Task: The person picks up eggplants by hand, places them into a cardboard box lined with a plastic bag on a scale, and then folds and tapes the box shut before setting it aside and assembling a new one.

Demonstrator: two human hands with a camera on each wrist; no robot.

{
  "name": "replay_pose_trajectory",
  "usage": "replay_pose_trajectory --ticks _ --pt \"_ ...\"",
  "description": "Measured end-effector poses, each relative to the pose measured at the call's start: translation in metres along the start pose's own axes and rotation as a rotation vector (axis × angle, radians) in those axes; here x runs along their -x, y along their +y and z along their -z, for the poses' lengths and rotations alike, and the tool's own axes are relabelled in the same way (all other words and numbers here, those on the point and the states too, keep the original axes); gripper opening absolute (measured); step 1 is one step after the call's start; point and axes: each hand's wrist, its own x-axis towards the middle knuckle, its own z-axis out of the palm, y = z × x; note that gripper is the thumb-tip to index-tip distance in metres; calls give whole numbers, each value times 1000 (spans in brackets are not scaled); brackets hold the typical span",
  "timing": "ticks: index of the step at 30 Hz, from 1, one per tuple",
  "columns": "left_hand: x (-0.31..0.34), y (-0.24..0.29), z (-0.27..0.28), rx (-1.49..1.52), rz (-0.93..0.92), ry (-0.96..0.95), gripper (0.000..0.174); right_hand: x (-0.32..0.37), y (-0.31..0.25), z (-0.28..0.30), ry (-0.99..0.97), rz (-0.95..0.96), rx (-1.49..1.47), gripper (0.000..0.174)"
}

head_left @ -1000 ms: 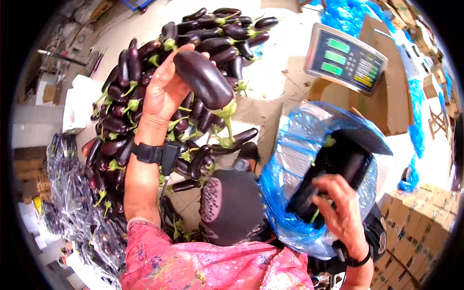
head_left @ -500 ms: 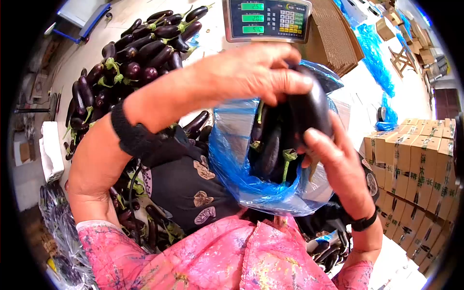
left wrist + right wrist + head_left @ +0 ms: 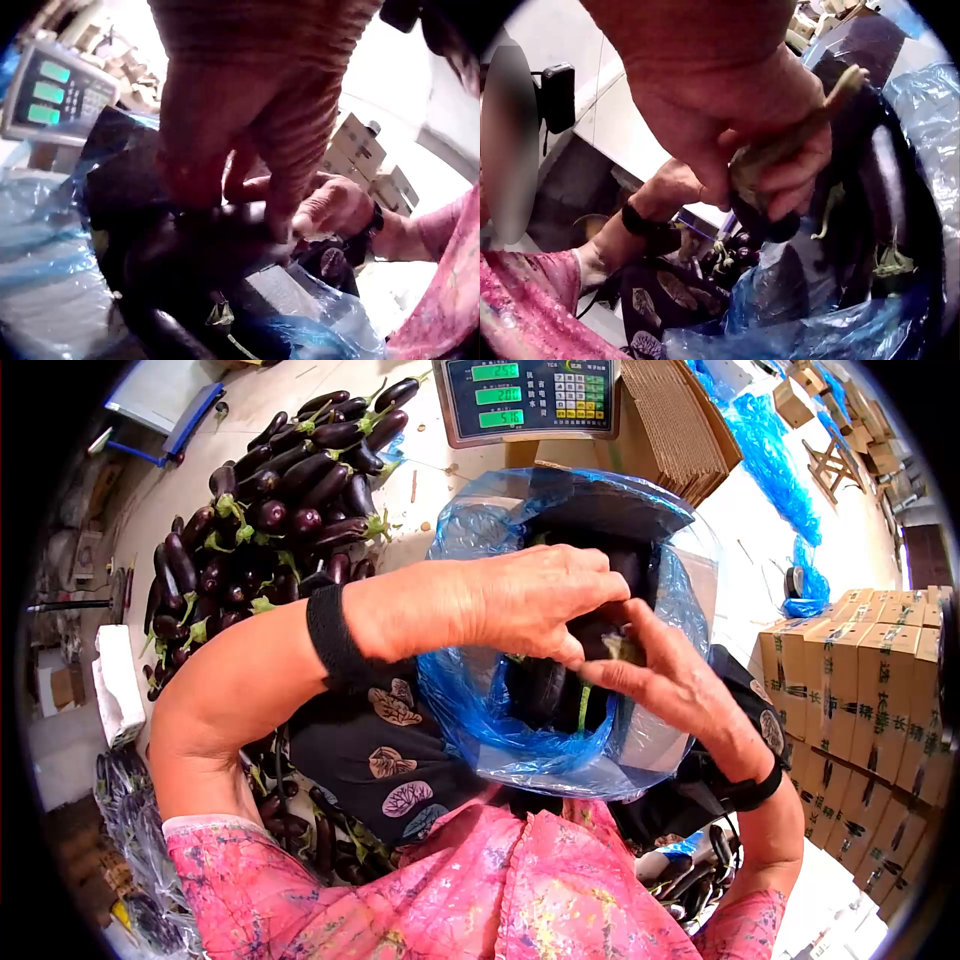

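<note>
Both hands hold one dark eggplant (image 3: pixel 596 636) over a box lined with blue plastic (image 3: pixel 470 732). The left hand (image 3: pixel 525 600) grips it from the left, fingers bent over its body; in the left wrist view that eggplant (image 3: pixel 217 244) lies under the left hand (image 3: pixel 251 112). On the other side, the right hand (image 3: pixel 675 680) has thumb and fingers around the stem end. In the right wrist view the pale green-brown cap (image 3: pixel 748 176) sticks out between the right hand's (image 3: pixel 720 97) fingers, its stem pointing up and right. More eggplants (image 3: pixel 885 180) lie inside the box.
A scale display (image 3: pixel 530 400) stands beyond the box, beside folded cardboard (image 3: pixel 680 430). Heaped eggplants (image 3: pixel 300 490) cover the floor at left. Stacked cartons (image 3: pixel 850 690) are at right, with blue plastic film (image 3: pixel 775 470) behind. The person's knees flank the box.
The left hand has brought an eggplant from the heap over to the box, where the right hand also took hold. Since half a second ago it has sunk lower and turned, its cap now at the right hand.
</note>
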Motion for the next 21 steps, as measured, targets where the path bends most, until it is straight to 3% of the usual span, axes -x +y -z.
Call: replay_pose_trajectory --ticks 1,2,3,5,6,12,15,16,19,20,21 --pt "1 1 2 -22 6 -7 66 -3 -7 6 -5 -23 17 54" --pt "1 1 4 -45 12 -14 65 -3 -24 16 -81 -230 -109 53" --pt "2 1 5 -66 18 -21 65 -4 -22 17 -90 -168 -180 53" --pt "4 0 2 -80 81 -81 64 -7 -31 27 -147 -277 -146 54" --pt "5 1 -2 -100 97 -80 64 -12 -31 30 -187 -268 -55 53" --pt "7 -30 -5 -185 27 53 71 -9 -3 7 46 -165 -85 64" --pt "5 -28 -3 -129 158 -99 66 -2 14 -9 127 -172 -72 70" --pt "5 -34 -7 -215 73 -32 62 -7 29 -20 177 -114 9 69" --pt "0 -45 1 -216 177 -52 57 -11 49 -50 350 151 333 68" --pt "4 -55 -1 -209 159 34 51 -9 48 -59 298 95 318 67" --pt "3 -53 9 -187 239 -20 50 -10 44 -66 245 40 303 66"
